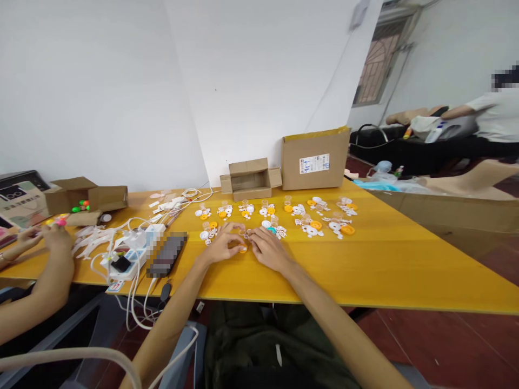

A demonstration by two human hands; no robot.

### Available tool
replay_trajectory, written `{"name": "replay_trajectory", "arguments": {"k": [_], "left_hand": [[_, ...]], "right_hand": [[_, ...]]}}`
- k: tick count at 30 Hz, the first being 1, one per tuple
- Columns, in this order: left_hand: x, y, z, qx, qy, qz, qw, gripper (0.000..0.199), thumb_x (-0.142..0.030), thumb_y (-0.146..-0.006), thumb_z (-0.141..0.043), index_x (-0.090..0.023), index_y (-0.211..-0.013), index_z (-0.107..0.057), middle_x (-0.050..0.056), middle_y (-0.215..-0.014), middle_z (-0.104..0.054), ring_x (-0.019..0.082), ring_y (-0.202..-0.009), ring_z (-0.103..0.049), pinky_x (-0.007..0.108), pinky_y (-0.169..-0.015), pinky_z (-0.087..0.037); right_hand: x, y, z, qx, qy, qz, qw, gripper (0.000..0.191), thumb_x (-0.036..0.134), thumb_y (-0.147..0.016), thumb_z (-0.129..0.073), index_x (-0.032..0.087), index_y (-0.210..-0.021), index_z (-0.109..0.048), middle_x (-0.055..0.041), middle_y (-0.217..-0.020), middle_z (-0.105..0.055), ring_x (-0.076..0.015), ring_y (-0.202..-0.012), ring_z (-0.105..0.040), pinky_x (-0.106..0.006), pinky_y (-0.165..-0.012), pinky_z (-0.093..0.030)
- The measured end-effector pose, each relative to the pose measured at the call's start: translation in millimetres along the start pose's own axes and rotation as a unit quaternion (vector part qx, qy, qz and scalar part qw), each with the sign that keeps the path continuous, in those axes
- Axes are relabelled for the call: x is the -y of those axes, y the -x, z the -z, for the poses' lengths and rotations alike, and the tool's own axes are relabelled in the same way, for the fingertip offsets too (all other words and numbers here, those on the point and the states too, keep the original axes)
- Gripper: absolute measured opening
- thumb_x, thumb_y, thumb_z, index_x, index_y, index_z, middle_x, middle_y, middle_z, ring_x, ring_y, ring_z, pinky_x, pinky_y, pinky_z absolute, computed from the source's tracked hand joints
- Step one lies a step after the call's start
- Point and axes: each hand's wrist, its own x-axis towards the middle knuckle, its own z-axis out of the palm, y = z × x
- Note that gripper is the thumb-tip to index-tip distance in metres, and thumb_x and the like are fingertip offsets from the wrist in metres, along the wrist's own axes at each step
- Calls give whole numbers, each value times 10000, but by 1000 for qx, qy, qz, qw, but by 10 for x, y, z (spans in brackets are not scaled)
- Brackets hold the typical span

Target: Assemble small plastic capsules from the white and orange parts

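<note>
My left hand (222, 244) is curled on the yellow table, thumb and forefinger bent around a small orange plastic piece (243, 248). Close on its right, my right hand (268, 248) reaches in with fingers bent and pressed together; what lies under their tips is too small and hidden to make out. Small perforated white pieces show between the two hands. Just beyond my right hand sits a cluster with a teal cap (271, 230) and white parts. Left of my left hand lies another group with a white disc (204, 235) and an orange cap (213, 225).
Several clusters of white, orange and clear parts spread behind my hands. A small open carton (251, 189) and a taller box (316, 162) stand against the wall. Leftward are a phone (167, 255), a power strip (135, 251) with cables, and a co-worker's hands (57, 237).
</note>
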Motion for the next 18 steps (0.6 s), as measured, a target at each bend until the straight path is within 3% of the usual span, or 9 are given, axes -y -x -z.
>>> {"name": "replay_trajectory", "arguments": {"k": [12,18], "left_hand": [[86,-21,-15,-87,-45,21,995,219,-86,-876,-541,-232,-942,-692,58,-1198,-646,232,-1150,-572,413,-1031,-455],[92,-9,-62,-63,-92,6,994,324,-54,-868,-536,-261,-1020,-734,58,-1184,-629,242,-1131,-542,424,-1010,-446]], "right_hand": [[14,8,-3,33,12,15,999,338,2,-838,-549,212,-1075,-669,-94,-1120,-655,-247,-1056,-577,-399,-923,-520],[23,8,1,34,19,16,999,345,9,-850,-533,214,-1095,-663,-92,-1101,-656,-247,-1034,-583,-406,-915,-524]]}}
